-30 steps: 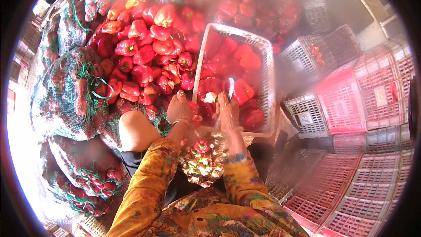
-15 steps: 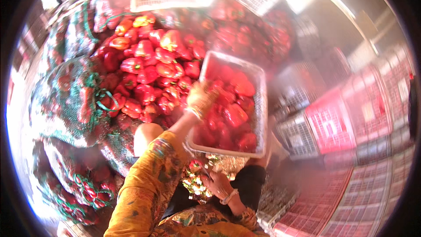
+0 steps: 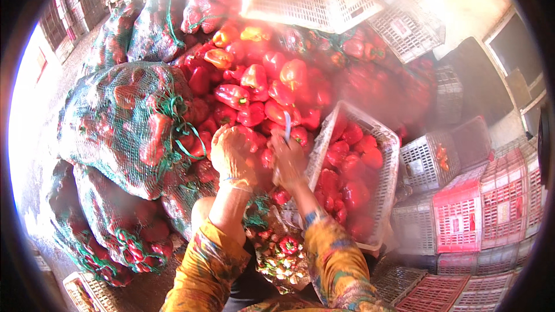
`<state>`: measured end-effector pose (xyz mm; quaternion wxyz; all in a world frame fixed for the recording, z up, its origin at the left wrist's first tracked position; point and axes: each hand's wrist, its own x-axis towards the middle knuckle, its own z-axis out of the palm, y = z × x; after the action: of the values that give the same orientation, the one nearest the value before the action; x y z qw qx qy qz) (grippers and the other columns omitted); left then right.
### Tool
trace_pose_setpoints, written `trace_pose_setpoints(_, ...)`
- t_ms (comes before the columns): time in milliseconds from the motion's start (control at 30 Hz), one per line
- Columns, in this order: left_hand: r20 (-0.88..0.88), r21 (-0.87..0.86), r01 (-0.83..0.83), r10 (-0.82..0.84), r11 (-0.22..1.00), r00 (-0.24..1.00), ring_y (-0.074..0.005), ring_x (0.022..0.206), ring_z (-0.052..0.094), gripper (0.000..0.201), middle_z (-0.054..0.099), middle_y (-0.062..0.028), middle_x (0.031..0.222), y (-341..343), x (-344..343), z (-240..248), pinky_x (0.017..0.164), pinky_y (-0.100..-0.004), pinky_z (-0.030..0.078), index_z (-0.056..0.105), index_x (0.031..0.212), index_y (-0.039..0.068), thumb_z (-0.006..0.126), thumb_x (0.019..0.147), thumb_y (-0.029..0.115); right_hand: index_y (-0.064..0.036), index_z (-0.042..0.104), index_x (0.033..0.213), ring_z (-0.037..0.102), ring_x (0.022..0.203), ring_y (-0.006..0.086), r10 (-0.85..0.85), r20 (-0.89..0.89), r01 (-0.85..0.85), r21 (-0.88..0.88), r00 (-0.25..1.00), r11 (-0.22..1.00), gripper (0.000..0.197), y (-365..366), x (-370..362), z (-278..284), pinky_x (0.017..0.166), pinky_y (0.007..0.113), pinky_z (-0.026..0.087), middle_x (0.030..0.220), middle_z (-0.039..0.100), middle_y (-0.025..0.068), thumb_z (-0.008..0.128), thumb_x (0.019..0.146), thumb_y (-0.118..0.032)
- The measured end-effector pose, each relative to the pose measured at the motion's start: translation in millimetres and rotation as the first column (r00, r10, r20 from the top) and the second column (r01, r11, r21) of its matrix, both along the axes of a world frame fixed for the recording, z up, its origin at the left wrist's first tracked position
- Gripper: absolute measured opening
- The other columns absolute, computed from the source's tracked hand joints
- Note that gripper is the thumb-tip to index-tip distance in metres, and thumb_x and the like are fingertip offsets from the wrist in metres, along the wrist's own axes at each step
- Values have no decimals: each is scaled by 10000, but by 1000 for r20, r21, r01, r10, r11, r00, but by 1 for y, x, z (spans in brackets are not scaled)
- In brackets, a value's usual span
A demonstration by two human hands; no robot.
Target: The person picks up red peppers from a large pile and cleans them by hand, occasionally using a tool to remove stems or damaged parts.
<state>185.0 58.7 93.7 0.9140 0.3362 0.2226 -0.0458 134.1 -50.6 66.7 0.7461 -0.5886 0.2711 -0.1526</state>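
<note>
We should angle the slim, silvery metal knife in our right hand away from our left hand (its hold we can't tell); glossy red bell peppers lie just beyond, on the far side.

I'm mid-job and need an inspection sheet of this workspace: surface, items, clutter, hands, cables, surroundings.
Surface: ahead, hidden under heaped red peppers.
Job's things: small blade, pointing up from the right hand; white crate to that hand's right, with red peppers inside.
Clutter: scraps between the legs, a red pepper among them.
Left hand: over the heap's near side; whether it holds anything is unclear.
Right hand: closed on the blade's hidden handle.
Cables: nothing seen.
Surroundings: green mesh sacks left; stacked crates right.
</note>
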Motion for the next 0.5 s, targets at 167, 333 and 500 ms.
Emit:
trace_pose_setpoints(167, -44, -141, 9, -15, 990, 999, -192, 795, 633, 201, 677, -29, 922, 13, 23, 2, 713, -354, 538, 620, 1082, 131, 653, 913, 234, -169, 600, 1159, 502, 480, 118, -77, -71, 89, 195, 995, 977, 245, 10, 141, -64, 402, 302, 442, 667, 521, -15, 647, 932, -248)
trace_pose_setpoints(333, -6, -271, 44, -47, 961, 999, -202, 835, 642, 192, 678, -32, 928, 38, 24, 8, 755, -351, 555, 615, 1108, 116, 632, 946, 217, -109, 670, 1108, 522, 439, 142, -91, -109, 78, -121, 990, 990, 260, 22, 190, -94, 392, 307, 456, 617, 556, 22, 654, 940, -306)
trace_pose_setpoints(500, 117, -347, 131, -96, 929, 989, -152, 659, 483, 102, 505, 14, 746, 32, 30, 15, 595, -295, 465, 550, 913, 128, 602, 948, 210, -76, 678, 1002, 650, 637, 218, -163, 89, 180, -669, 983, 721, 170, -7, 171, -111, 573, 365, 519, 752, 662, 110, 639, 933, -226)
